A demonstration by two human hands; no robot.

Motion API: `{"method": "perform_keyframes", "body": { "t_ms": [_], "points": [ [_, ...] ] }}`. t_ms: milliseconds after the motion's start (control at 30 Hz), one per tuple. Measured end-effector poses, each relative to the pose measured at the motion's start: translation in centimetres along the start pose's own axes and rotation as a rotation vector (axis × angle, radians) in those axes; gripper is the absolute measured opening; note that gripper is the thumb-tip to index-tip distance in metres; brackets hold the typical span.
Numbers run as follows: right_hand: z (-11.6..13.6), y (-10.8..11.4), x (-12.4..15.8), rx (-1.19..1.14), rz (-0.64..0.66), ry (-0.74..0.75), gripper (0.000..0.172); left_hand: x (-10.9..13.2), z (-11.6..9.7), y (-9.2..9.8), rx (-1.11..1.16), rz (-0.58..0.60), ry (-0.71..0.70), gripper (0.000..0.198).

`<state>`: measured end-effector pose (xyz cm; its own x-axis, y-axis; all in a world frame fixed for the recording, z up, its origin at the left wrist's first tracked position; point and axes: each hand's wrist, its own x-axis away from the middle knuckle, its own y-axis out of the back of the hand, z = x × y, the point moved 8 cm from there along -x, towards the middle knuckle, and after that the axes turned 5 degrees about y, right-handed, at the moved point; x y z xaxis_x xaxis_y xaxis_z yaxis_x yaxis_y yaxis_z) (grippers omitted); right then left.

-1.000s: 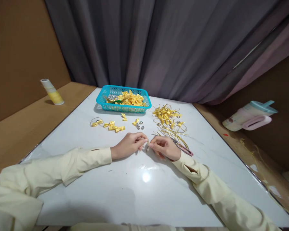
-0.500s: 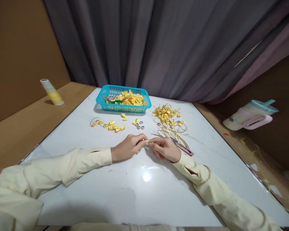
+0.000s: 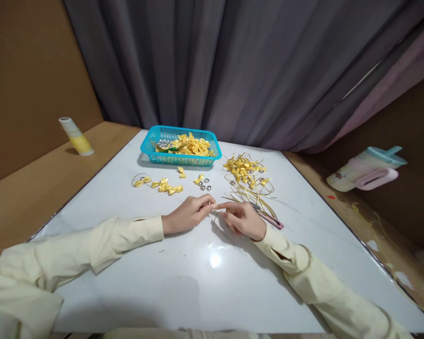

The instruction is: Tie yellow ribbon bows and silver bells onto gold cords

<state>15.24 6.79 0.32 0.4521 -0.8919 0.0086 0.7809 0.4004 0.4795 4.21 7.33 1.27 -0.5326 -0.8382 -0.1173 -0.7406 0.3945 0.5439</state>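
Mid-table, my left hand [image 3: 191, 214] is closed in a pinch on a thin cord [image 3: 215, 217], whose end hangs below the fingertips; the fingers hide the rest. My right hand [image 3: 245, 220] has its index finger stretched out to the left fingertips, with the thumb apart from it. Beside the right hand lie loose gold cords [image 3: 247, 193] and a pink-handled tool [image 3: 273, 220], partly hidden. Beyond the left hand are several yellow ribbon bows [image 3: 175, 189], a single bow [image 3: 199, 179] and small silver bells [image 3: 208, 188].
A turquoise basket [image 3: 146, 149] with bows and silver pieces stands at the back. Right of it is a heap of corded bows [image 3: 243, 165]. A ribbon-wound tube [image 3: 78, 139] stands at left; a lidded cup [image 3: 353, 172] is at right. Grey curtains [image 3: 198, 61] hang behind.
My right thumb has come away from the index finger, which now points straight at the left fingertips. The left hand stays nearly still, and more of the cord shows between the hands.
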Motion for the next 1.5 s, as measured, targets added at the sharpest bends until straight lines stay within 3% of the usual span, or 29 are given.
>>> {"method": "perform_keyframes", "body": {
  "t_ms": [233,400,500,667,967,1267,1500],
  "points": [
    [-0.3,-0.9,0.2,-0.104,0.063,-0.049,0.041,0.0,-0.4,0.1,-0.013,-0.022,-0.03,0.02],
    [0.5,-0.6,0.3,0.022,-0.005,0.018,0.035,-0.1,-0.2,0.1,-0.006,-0.031,-0.034,0.02],
    [1.3,0.0,0.5,0.177,-0.108,0.107,0.03,-0.4,0.8,-0.1,0.19,0.016,0.08,0.021],
    [3.6,0.5,1.5,0.461,-0.292,0.378,0.023,-0.5,1.3,-1.7,0.654,0.235,0.219,0.023],
    [5.5,0.0,2.9,0.698,-0.441,0.629,0.015,-0.6,2.2,-2.0,0.921,0.312,0.378,0.018],
    [5.6,-0.2,3.2,0.803,-0.484,0.66,0.015,-0.6,2.4,-2.4,0.981,0.36,0.411,0.018],
    [4.9,0.8,2.9,0.837,-0.544,0.59,0.02,-0.6,2.4,-2.7,1.001,0.396,0.42,0.017]
  ]
}}
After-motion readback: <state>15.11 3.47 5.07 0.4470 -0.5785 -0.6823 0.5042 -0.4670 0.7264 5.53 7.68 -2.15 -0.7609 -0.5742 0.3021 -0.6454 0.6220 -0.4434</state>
